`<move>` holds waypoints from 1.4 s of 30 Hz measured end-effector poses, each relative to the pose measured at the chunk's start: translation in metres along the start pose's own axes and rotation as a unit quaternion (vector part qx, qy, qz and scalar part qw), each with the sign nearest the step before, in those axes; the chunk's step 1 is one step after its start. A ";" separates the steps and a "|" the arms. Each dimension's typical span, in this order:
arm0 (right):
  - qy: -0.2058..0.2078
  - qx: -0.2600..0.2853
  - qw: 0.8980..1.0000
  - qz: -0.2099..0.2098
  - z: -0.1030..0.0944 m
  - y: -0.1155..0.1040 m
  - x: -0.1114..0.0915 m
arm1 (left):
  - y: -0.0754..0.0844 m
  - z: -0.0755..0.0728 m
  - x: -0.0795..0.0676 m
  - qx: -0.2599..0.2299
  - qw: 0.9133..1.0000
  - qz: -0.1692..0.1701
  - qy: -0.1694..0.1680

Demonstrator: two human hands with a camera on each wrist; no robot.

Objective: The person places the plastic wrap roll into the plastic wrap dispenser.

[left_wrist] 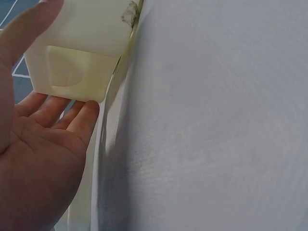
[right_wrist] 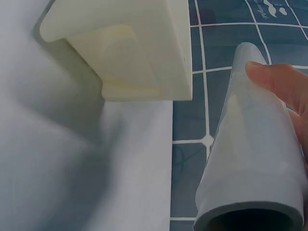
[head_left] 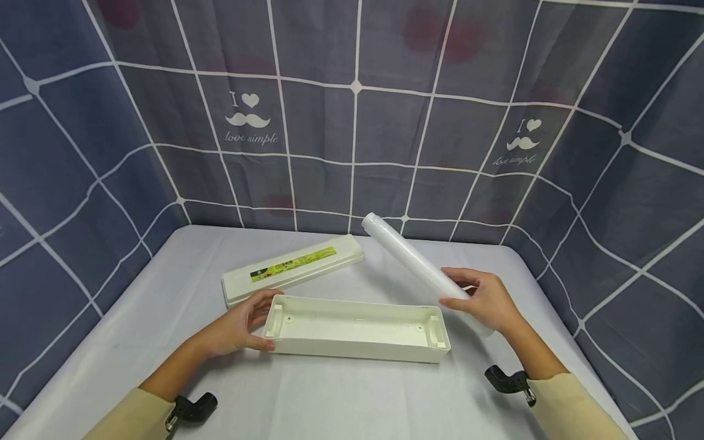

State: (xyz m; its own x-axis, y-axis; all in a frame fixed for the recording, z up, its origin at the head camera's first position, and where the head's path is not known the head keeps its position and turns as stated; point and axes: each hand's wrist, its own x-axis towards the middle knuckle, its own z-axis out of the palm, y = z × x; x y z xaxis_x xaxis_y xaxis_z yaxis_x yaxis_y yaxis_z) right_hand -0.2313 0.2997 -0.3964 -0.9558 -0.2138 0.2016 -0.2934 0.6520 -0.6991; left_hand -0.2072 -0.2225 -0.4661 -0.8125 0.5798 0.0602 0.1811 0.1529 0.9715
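Note:
A long cream plastic wrap dispenser box (head_left: 354,349), open at the top, stands on the table with bare inner walls. At its left end my left hand (head_left: 244,324) grips it, thumb at the front and fingers toward the back. In the left wrist view those fingers (left_wrist: 86,120) touch the end wall of the box (left_wrist: 72,72). My right hand (head_left: 486,299) holds a white roll of plastic wrap (head_left: 407,253) near its lower end. The roll slants up to the left, behind and above the box's right end. Its hollow core (right_wrist: 255,219) faces the right wrist camera.
Behind the box lies its cream lid (head_left: 308,272) with a yellow-green label, slanted on the white tablecloth (head_left: 341,397). Grey-blue checked curtains (head_left: 319,122) close off the back and both sides.

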 end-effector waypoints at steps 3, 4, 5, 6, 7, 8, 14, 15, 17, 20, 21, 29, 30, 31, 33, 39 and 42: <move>-0.003 0.007 1.000 -0.009 0.002 -0.002 0.002 | 0.000 0.000 0.000 -0.003 1.000 0.001 -0.001; -0.004 0.007 1.000 -0.012 0.003 -0.003 0.002 | 0.000 0.000 0.000 -0.004 1.000 0.001 -0.001; -0.005 0.008 1.000 -0.014 0.004 -0.004 0.002 | 0.000 0.000 0.000 -0.004 1.000 0.001 -0.001; -0.006 0.009 1.000 -0.017 0.004 -0.005 0.003 | 0.000 0.001 0.000 -0.005 1.000 0.001 -0.001; -0.006 0.010 1.000 -0.019 0.005 -0.006 0.003 | 0.001 0.001 0.000 -0.005 1.000 0.001 -0.001; -0.007 0.010 1.000 -0.021 0.005 -0.008 0.003 | 0.001 0.001 0.000 -0.005 1.000 0.001 -0.001; -0.012 0.013 0.999 -0.031 0.009 -0.016 0.003 | 0.001 0.001 0.000 -0.005 1.000 0.006 -0.002; -0.013 0.012 0.999 -0.033 0.009 -0.017 0.003 | 0.001 0.001 0.000 -0.005 1.000 0.007 -0.003; -0.017 0.013 0.999 -0.035 0.011 -0.020 0.004 | 0.001 0.000 0.000 -0.005 1.000 0.008 -0.003; -0.023 0.020 0.999 -0.037 0.013 -0.023 0.004 | 0.000 0.000 0.000 -0.005 1.000 0.008 -0.005; -0.025 0.023 0.999 -0.037 0.013 -0.025 0.004 | 0.000 0.000 0.000 -0.006 1.000 0.008 -0.006; -0.032 0.043 0.998 -0.044 0.017 -0.029 0.006 | -0.001 0.000 0.000 -0.007 1.000 0.011 -0.010; -0.035 0.046 0.997 -0.047 0.018 -0.029 0.007 | -0.001 0.000 0.001 -0.005 1.000 0.012 -0.009; -0.037 0.049 0.997 -0.051 0.019 -0.029 0.008 | -0.001 -0.001 0.001 -0.005 1.000 0.011 -0.009; -0.043 0.056 0.996 -0.061 0.020 -0.028 0.009 | -0.001 -0.001 0.001 -0.003 1.000 0.010 -0.008; -0.061 0.066 0.991 -0.094 0.026 -0.028 0.013 | 0.000 0.000 0.001 -0.010 1.000 0.006 -0.009; -0.074 0.068 0.989 -0.106 0.029 -0.030 0.015 | 0.000 0.000 0.000 -0.012 1.000 0.009 -0.010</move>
State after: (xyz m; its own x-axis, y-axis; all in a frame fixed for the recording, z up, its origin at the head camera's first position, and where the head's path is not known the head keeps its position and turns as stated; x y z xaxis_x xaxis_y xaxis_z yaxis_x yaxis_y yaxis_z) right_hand -0.2365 0.2560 -0.3922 -0.8568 -0.4461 0.2587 -0.4729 0.4796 -0.7392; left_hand -0.2073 -0.2223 -0.4659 -0.7977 0.5986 0.0732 0.1815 0.1226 0.9757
